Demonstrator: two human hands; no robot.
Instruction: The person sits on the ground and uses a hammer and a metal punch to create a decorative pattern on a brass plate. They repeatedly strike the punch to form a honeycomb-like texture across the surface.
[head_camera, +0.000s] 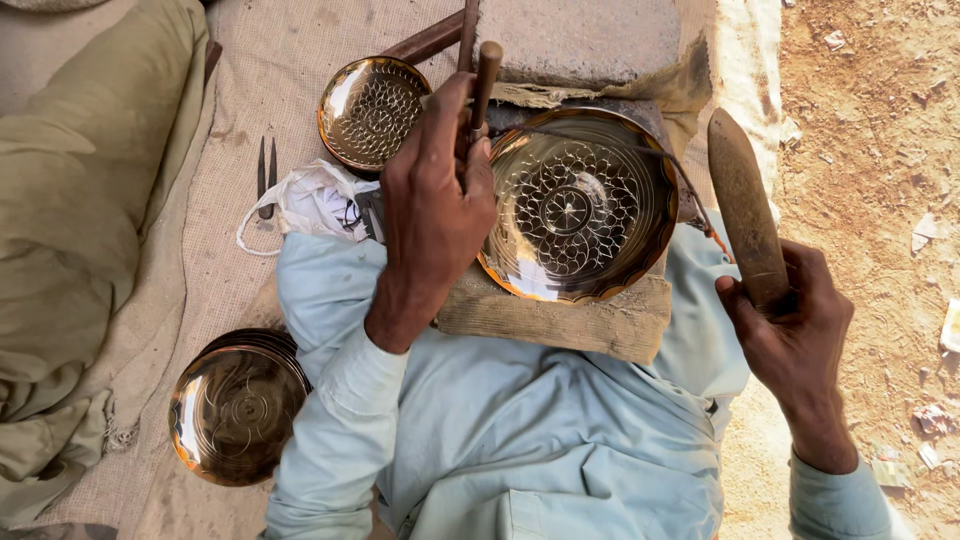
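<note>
My left hand (435, 200) has its grip closed around a thin punch (484, 85), its tip at the left rim of the engraved brass plate (580, 205) resting on a cloth pad (560, 320) over my lap. My right hand (795, 330) grips a wooden mallet (745, 205), raised beside the plate.

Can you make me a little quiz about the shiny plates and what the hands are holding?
1. True or false: the right hand holds a wooden mallet.
2. How many separate spots have shiny metal plates? A) one B) three C) five
3. What does the left hand hold over the big patterned plate?

Key: 1. True. 2. B: the big plate, a small plate above, a stack of plates at lower left. 3. A thin punch tool, held upright at the plate's edge.
</note>
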